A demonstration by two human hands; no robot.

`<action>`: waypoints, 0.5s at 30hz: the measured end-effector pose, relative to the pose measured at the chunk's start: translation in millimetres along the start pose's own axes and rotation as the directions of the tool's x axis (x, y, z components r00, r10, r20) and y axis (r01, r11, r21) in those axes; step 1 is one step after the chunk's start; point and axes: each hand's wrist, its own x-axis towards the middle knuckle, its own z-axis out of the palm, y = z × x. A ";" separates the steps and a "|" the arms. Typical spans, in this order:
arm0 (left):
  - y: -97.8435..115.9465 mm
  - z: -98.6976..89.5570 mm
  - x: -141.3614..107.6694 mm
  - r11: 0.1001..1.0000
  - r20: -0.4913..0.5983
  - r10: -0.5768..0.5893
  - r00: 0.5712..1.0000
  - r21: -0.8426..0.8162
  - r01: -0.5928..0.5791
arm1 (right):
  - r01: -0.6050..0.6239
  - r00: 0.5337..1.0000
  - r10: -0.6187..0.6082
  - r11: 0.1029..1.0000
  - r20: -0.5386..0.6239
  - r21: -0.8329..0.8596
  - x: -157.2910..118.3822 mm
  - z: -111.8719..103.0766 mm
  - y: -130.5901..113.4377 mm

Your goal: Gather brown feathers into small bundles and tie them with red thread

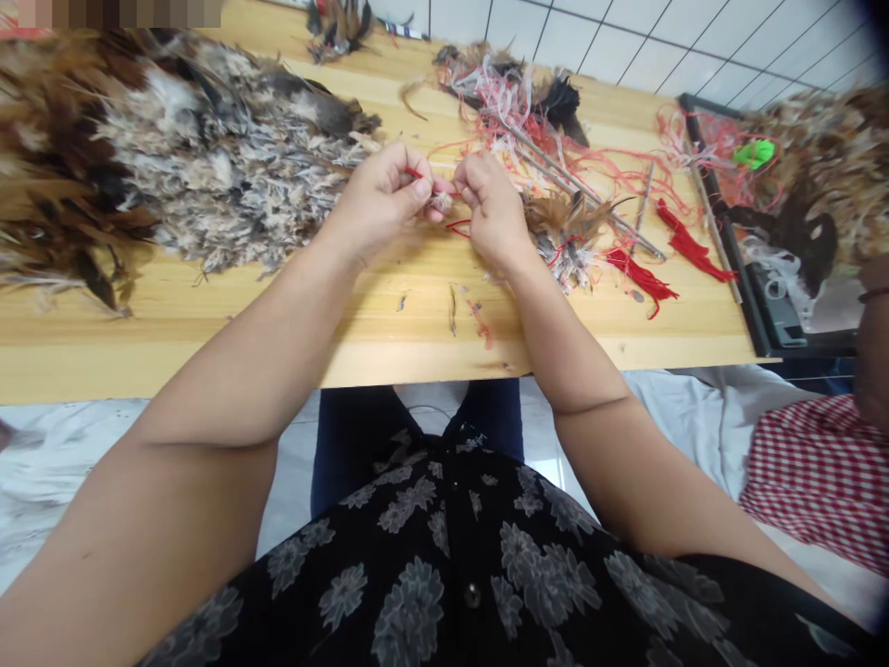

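Taking the clock from the middle of the hands, the wooden surface [403, 343] reaches from nine to three o'clock; a broad heap of grey and white feathers [236, 157] spreads at nine o'clock, with longer brown feathers [42, 167] at its far end; a black-edged tray [751, 310] stands at three o'clock, holding more brown feathers [833, 157], a dark phone [782, 310] and a bright green piece [754, 154]; beyond the near edge, toward four o'clock, is a red-and-white checked cloth [820, 463]; a tangle of pink and white strips [490, 88] lies at one o'clock, trailing strands toward the tray; the left hand [395, 195] and right hand [492, 208] are near each other above the surface, thumbs and fingers curled in; the left pinches a small pale tuft [442, 201], the right pinches red thread [458, 225] beside it, and a loop of that thread hangs between them; a tied feather bundle [566, 236] lies just past the right hand at about four o'clock; slim rods [597, 199] slant across the surface toward three; two red yarn bunches [645, 278] lie beyond, well apart from the thread in hand; a smaller dark feather bundle [339, 28] sits at eleven; a blue-and-white tube [406, 31] lies at twelve; red scraps [481, 324] and a thin dark sliver [453, 310] are scattered near six.
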 end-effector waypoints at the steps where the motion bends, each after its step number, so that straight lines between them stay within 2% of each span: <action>1: 1.5 0.4 0.0 1.000 0.006 0.004 1.000 0.000 -0.004 | -0.009 1.000 0.009 1.000 0.008 0.008 -1.0 -2.2 -1.5; 10: -1.2 0.4 0.2 0.999 0.025 0.039 0.999 0.016 -0.039 | 0.003 1.000 -0.003 0.998 -0.003 -0.055 2.3 -8.0 -3.0; 15: -0.5 -2.8 1.2 0.991 0.030 0.090 0.995 0.099 -0.092 | 0.045 0.999 -0.043 0.997 -0.031 0.056 0.4 -9.4 -6.6</action>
